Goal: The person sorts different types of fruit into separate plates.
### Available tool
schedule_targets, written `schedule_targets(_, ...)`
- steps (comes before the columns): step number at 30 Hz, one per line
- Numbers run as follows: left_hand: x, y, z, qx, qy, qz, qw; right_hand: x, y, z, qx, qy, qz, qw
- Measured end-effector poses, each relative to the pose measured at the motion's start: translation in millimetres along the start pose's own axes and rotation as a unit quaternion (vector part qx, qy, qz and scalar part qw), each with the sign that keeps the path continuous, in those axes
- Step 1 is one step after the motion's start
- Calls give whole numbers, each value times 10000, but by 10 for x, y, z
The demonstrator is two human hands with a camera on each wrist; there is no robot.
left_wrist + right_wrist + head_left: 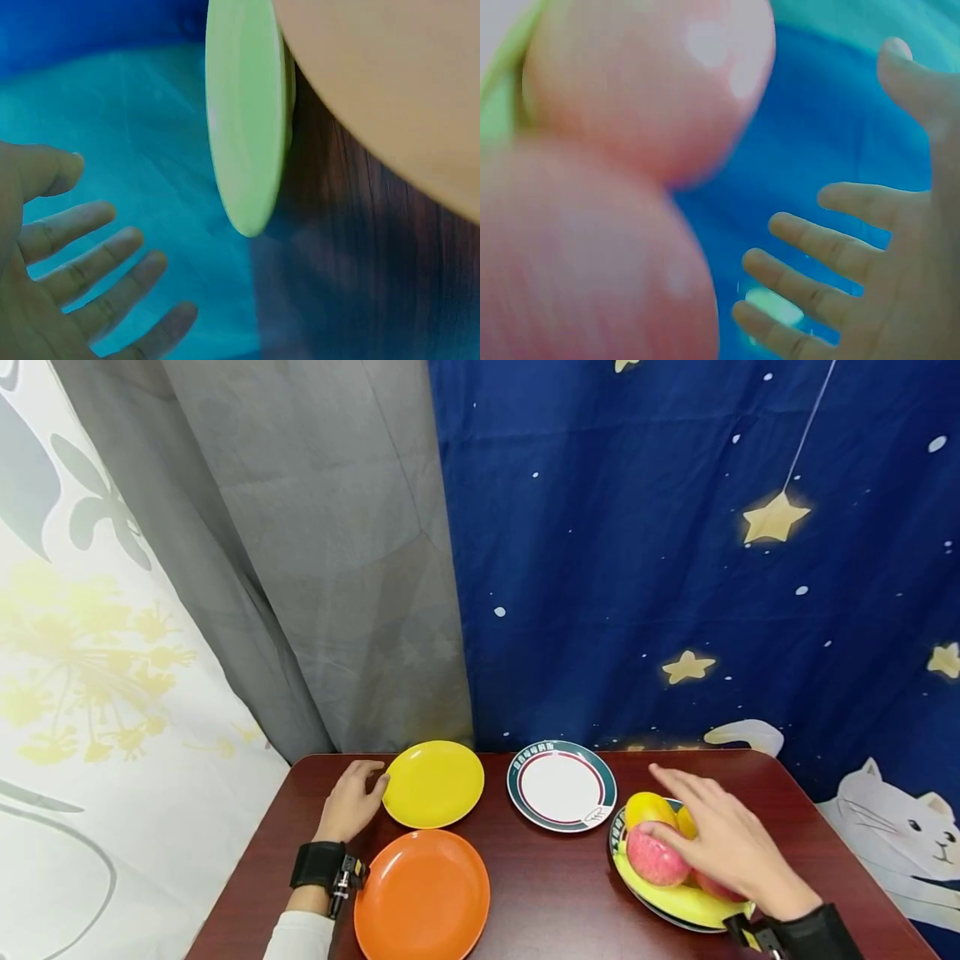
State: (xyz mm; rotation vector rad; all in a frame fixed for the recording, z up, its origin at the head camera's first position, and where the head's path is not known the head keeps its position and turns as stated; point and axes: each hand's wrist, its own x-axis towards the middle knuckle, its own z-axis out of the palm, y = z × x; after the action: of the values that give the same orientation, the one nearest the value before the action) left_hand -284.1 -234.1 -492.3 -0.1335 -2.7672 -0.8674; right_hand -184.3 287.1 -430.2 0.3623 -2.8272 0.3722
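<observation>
1 pinkish-red fruit (654, 858) — round, glossy — sits near the right hand (727, 837).

Yellow plate (433, 785); fruit (658, 855) on dark-rimmed plate (617, 832)

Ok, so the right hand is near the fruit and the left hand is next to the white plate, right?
Not quite: the left hand is next to the yellow plate, as the head view shows. The right hand is indeed near the fruit.
</observation>
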Motion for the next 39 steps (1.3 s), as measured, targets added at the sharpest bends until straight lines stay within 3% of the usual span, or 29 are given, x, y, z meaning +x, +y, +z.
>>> schedule_targets(6,93,-277,91,-263,-168,-368,9988,-19,-133,266,-274,-153,-219,9993)
schedule_targets(13,49,-497,238,-421,-386,-366,9977,-50,-126,414,-374,-506,-30,9980)
schedule_targets(21,18,-541,332,-988,-653,-654,9908,-57,-153,418,-402,-762,102,9962)
schedule_targets(28,61,-600,353,-866,-797,-753,9902,-35,-154,429,-357,-800,80,9961)
schedule_targets(35,66,-588,332,-831,-901,-837,9889,-21,-149,421,-254,-614,-29,9978)
schedule_targets(39,79,-566,320,-1232,-943,-962,9832,26,-146,385,72,-54,-314,9995)
